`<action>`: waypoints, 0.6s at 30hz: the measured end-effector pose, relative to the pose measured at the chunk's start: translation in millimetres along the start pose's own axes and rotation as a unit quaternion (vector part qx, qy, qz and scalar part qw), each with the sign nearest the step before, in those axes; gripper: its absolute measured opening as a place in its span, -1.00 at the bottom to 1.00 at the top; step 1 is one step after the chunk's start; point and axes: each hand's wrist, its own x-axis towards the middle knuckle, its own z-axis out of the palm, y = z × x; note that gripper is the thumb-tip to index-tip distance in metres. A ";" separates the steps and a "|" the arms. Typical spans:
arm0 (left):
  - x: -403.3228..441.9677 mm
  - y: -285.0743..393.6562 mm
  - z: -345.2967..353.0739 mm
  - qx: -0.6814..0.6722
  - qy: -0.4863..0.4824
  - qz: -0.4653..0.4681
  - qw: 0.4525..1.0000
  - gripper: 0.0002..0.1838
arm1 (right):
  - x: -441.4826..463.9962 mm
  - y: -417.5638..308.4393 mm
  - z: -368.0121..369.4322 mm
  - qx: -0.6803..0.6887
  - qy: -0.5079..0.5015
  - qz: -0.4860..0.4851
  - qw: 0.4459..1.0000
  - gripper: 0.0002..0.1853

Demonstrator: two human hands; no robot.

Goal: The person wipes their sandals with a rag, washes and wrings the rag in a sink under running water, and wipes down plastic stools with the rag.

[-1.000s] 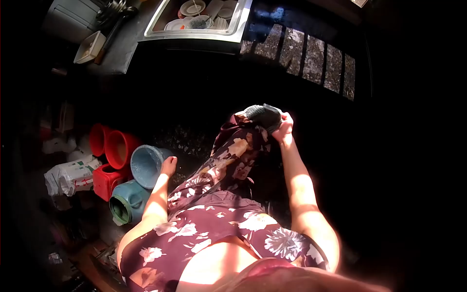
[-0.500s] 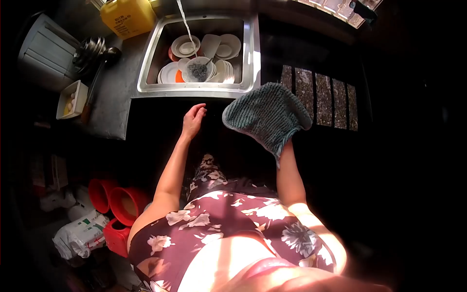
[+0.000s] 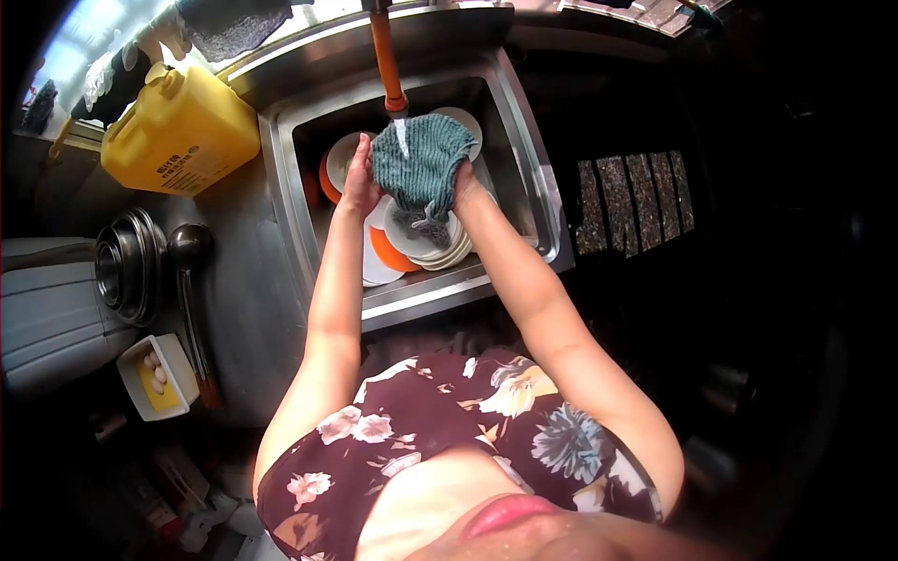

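Right grip [image 3: 465, 182] clasps the edge of a ribbed green cloth [image 3: 423, 157], its fingers partly hidden; left grip [image 3: 361, 179] meets the opposite edge with fingers pointing up, and how firmly it closes I cannot tell. Cloth and hands sit above the metal sink [image 3: 426, 306], over piled plates [image 3: 453, 254], with water running onto the cloth from an orange tap hose [image 3: 385, 58]. To the left spreads a grey metal tabletop [image 3: 245, 271]: nearest is a white tub [image 3: 180, 366] with eggs in it, then a long-handled ladle [image 3: 190, 248] beside nested metal bowls [image 3: 129, 266], and farther back a yellow jug [image 3: 187, 131] near the bright window. Right of the sink the room falls into deep shadow, broken by barred patches of light [image 3: 636, 201]. Both bare arms reach forward from the floral top [image 3: 449, 402], the left nearly straight, the right slanting inward, wrists drawn close together.
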 end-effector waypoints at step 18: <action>-33.4 -69.3 47.5 0.505 0.135 0.343 0.780 -0.78 | 42.8 50.9 -69.9 0.022 0.094 -0.096 0.991 -0.33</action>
